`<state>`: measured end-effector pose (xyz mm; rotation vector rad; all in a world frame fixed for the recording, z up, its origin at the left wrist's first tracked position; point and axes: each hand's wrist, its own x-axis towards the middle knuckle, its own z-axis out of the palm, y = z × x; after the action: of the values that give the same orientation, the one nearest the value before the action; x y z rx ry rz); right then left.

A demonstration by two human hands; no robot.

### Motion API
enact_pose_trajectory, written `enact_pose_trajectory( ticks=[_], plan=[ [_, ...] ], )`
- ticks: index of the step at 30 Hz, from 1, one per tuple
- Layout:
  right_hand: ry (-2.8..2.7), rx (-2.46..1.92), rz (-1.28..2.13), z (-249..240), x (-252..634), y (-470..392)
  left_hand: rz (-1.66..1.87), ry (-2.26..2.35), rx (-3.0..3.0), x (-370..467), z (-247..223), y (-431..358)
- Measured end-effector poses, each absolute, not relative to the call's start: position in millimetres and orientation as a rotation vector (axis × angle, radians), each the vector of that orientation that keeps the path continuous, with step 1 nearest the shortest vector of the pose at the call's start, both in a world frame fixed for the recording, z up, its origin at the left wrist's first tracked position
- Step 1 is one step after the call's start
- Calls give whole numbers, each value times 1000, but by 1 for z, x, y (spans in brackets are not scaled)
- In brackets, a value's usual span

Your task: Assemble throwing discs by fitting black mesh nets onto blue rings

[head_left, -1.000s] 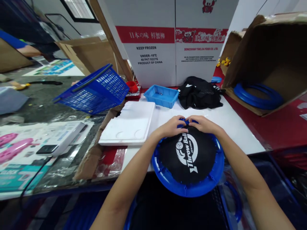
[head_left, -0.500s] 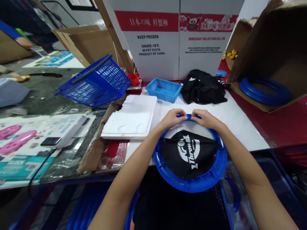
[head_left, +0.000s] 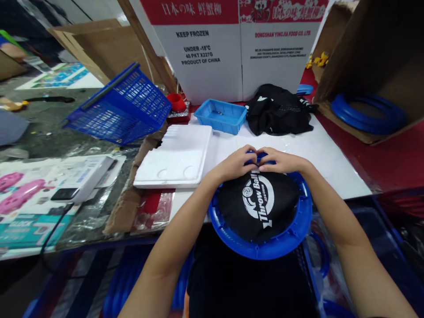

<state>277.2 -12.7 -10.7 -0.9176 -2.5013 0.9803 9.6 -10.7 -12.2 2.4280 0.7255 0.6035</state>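
Note:
A blue plastic ring (head_left: 262, 251) leans over the table's near edge, above my lap. Black mesh fabric (head_left: 274, 201) with white "Throw Ball" lettering spans its opening. At the ring's far side my left hand (head_left: 239, 163) pinches the fabric's edge with bent fingers. My right hand (head_left: 281, 160) does the same close beside it, thumbs almost touching. The far part of the rim is mostly covered by my fingers, so the exact grip there is partly hidden.
Beyond the hands are a light blue tray (head_left: 221, 117) and a pile of black fabric (head_left: 280, 110). White foam (head_left: 174, 157) lies left, near a tilted blue basket (head_left: 124, 106). More blue rings (head_left: 367, 115) sit in a cardboard box at right.
The mesh has been drawn up to the ring's far rim, covering the gap that showed there. Both hands have come closer together, their fingers now curled onto the fabric's edge.

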Motion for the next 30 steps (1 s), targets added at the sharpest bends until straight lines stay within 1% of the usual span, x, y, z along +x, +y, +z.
enact_pose_trajectory(
  ticks=[3,6,8,11,16,19,30],
  plan=[
    [-2425,-891,1052,-6,273,-12,750,770,2362,15,-11,-11],
    [-2250,-955,1135,-3,273,-12,743,845,2300,18,-15,-11],
    [-2157,-1021,1128,-2,273,-12,755,876,2223,18,-17,-10],
    [-2132,-1066,1032,-5,272,-12,803,909,2116,17,-18,-9],
    [-2125,-1075,769,-12,264,-13,875,989,2054,17,-18,-6],
    [-2078,-1072,726,-15,261,-13,875,1042,2035,18,-21,-3],
    [-1984,-1140,837,-24,260,-3,690,1120,2052,25,-17,5]
  ],
)
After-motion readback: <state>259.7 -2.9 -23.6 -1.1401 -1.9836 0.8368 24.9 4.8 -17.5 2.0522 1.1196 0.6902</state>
